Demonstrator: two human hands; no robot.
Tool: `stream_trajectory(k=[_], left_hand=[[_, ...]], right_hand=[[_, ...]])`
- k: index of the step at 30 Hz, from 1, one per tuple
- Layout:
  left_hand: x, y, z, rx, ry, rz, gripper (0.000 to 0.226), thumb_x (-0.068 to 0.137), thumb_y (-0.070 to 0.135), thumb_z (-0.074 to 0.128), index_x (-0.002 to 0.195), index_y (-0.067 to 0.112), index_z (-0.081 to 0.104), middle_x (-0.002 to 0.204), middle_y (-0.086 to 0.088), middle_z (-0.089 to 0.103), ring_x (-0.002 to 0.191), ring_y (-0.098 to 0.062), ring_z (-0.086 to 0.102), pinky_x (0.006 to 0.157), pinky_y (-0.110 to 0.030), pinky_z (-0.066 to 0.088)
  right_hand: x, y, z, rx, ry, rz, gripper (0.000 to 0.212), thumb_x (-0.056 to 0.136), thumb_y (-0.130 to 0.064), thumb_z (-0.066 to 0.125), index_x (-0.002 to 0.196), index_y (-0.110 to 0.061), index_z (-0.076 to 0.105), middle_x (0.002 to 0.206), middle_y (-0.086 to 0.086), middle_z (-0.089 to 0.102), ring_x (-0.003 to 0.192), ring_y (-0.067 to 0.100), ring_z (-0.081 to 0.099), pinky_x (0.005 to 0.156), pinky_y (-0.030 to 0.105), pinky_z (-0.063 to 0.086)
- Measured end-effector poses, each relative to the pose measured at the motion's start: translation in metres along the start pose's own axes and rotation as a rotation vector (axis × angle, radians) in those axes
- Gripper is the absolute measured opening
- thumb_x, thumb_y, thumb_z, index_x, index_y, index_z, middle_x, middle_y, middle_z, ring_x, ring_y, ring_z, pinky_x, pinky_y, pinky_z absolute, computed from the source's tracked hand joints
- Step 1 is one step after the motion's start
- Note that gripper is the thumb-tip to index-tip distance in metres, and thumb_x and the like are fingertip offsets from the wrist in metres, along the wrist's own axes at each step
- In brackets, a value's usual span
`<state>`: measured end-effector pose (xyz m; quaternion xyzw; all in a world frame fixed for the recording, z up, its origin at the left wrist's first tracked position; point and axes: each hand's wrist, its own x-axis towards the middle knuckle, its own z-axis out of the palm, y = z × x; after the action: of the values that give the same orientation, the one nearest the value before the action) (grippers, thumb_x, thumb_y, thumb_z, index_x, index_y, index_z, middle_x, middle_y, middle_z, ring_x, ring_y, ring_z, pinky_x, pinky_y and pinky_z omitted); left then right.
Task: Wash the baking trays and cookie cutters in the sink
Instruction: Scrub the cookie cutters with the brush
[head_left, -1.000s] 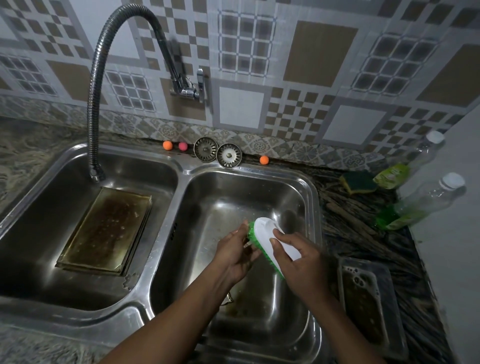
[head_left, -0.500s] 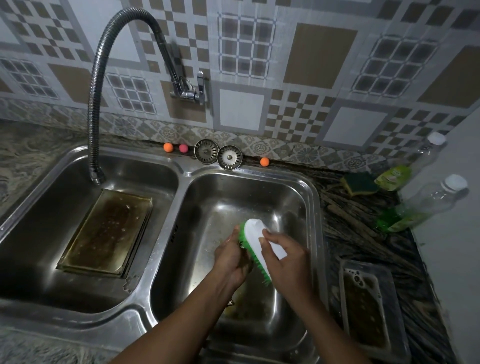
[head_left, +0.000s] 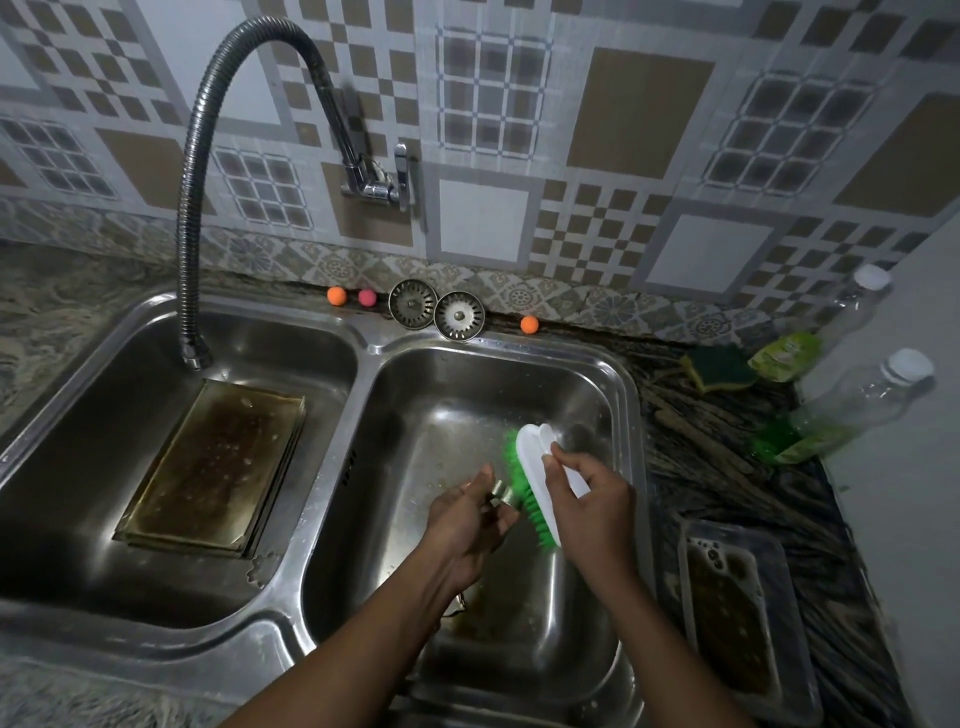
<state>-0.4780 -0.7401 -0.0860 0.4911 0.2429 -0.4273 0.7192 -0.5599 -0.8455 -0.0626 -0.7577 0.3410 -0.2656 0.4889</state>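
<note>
Moved since prior frame: brush (head_left: 530, 447) shifted slightly rt, exposing more of metal cookie cutter (head_left: 500, 491). Left hand (head_left: 465, 519) pinches cutter, thumb up, over rt basin of sink (head_left: 374, 338). Right hand (head_left: 592, 501) curled round brush; long axis near-right to far-left, bristles facing cutter. Baking tray (head_left: 218, 462) flat in left basin, long axis pointing away.

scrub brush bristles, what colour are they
Bright green, under a white back; the scrub brush shows clearly in the head view.
</note>
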Motion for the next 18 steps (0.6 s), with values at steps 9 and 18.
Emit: stream_trajectory(k=[9,18], left_hand=[[-0.003,0.004,-0.006,-0.075,-0.178,0.027,0.036,0.084,0.022,0.067,0.114,0.002,0.069,0.108,-0.017,0.071,0.095,-0.025,0.070,0.069,-0.034,0.059],[0.004,0.007,-0.014,-0.025,-0.209,0.064,0.033,0.084,0.023,0.067,0.111,0.004,0.070,0.108,-0.018,0.071,0.094,-0.028,0.070,0.081,-0.043,0.059]], right_hand=[[-0.006,0.008,-0.007,-0.008,-0.093,0.041,0.017,0.087,-0.026,0.071,0.103,-0.029,0.074,0.095,-0.029,0.065,0.097,-0.014,0.059,0.080,0.008,0.047],[-0.007,0.006,-0.002,-0.073,-0.110,-0.116,0.015,0.086,-0.014,0.072,0.100,-0.019,0.075,0.094,-0.028,0.061,0.094,-0.018,0.057,0.077,0.000,0.040]])
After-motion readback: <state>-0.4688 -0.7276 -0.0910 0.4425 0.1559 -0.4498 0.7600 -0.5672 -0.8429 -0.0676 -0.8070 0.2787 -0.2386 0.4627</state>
